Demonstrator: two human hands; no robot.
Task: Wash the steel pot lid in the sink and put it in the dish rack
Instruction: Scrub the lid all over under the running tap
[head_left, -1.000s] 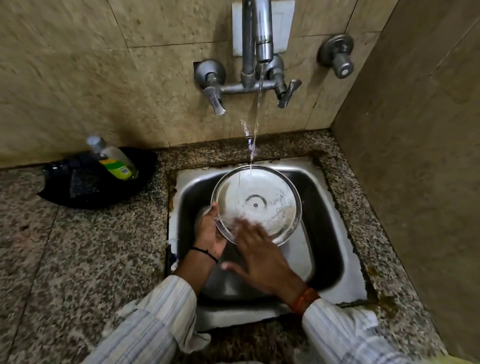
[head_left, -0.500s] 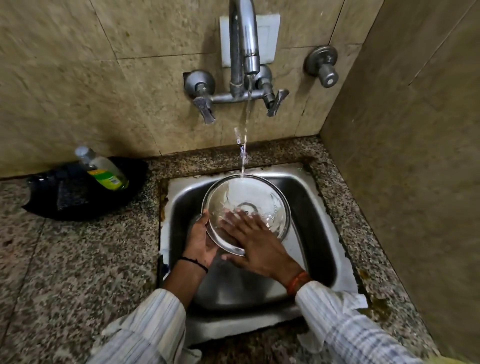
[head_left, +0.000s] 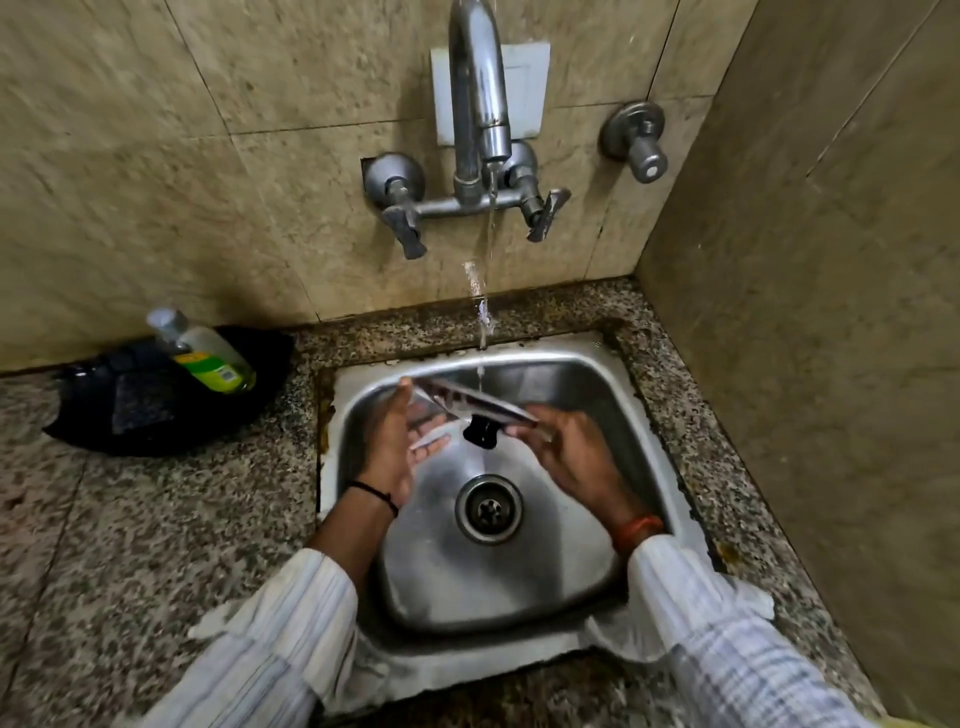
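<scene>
steel pot lid (head_left: 470, 401) held edge-on between left hand (head_left: 402, 441) and right hand (head_left: 574, 452).

Sink basin (head_left: 519, 582) open at 6 o'clock around the drain (head_left: 489, 509); faucet (head_left: 478, 104) overhangs at 12 o'clock, side wall (head_left: 831, 312) blocks 3 o'clock

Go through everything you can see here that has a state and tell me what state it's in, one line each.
steel pot lid: tilted nearly edge-on above the basin, black knob facing down
left hand: holding the lid's left rim
right hand: holding the lid's right rim
tap: running, stream falls by the lid
sink: wet, drain uncovered
soap bottle: capped, lying tilted
</scene>
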